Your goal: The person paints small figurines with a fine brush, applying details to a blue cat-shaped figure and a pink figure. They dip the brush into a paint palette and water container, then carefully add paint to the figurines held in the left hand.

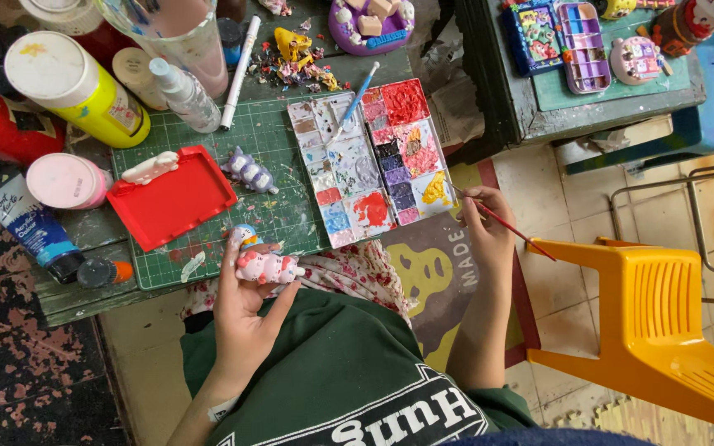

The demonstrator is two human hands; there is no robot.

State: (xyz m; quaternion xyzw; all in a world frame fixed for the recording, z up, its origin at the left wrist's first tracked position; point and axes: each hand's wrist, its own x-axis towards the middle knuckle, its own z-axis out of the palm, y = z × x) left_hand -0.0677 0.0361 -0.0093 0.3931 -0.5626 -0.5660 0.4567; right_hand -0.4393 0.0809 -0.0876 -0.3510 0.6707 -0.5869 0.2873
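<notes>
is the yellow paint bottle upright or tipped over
Tipped over: the yellow bottle lies on its side on the table, white cap end pointing up-left.

Tiled floor [572, 206]; orange plastic chair [663, 322]
</notes>
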